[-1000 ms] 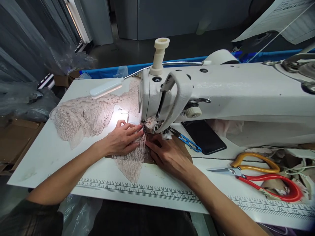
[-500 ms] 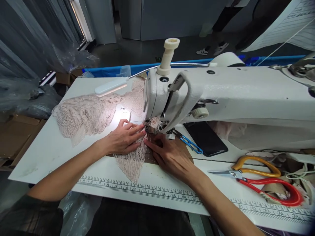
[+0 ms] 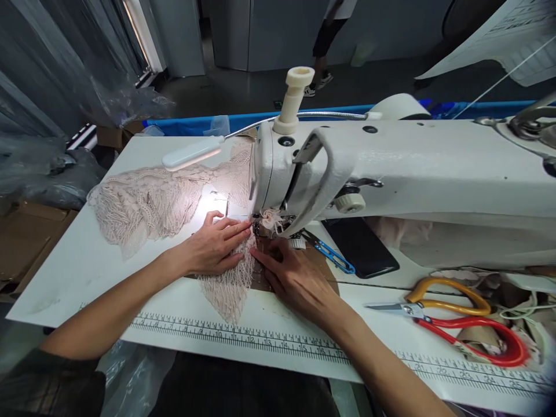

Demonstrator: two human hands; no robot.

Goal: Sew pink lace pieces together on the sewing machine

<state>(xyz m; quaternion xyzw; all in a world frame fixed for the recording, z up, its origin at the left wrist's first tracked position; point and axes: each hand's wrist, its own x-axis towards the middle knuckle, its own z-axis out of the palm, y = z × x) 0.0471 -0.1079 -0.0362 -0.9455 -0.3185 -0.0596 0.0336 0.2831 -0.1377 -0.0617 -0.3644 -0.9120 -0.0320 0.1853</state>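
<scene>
I have the sewing machine (image 3: 403, 162) as my landmark, its arm running off to the right above the white worktop (image 3: 78, 278). The pale pink lace (image 3: 228, 292) lies just in front of the machine's needle end, its upper edge close to the presser foot and its pointed lower end hanging toward the near side.

My left hand (image 3: 217, 246) is flat on that lace, left of the needle end, with the fingers stretched out and close together; it presses down and grips nothing that I can see. My right hand (image 3: 295, 278) is in front of the machine head, half curled, the index finger reaching to the lace's right edge. The thumb is partly hidden, so I cannot tell whether it pinches the fabric. A brown sheet (image 3: 325, 271) lies under this hand.

Left of the machine I see a bunched heap of lace (image 3: 145, 205), lit by a small lamp (image 3: 191, 153) on a bendy stem. Under the machine's arm, blue snips (image 3: 333, 256) lie beside a black phone (image 3: 362, 249). In front of the arm, farther right, rest scissors (image 3: 417, 310) with one yellow and one red handle. Behind the machine, I make out another person's legs (image 3: 325, 43).
</scene>
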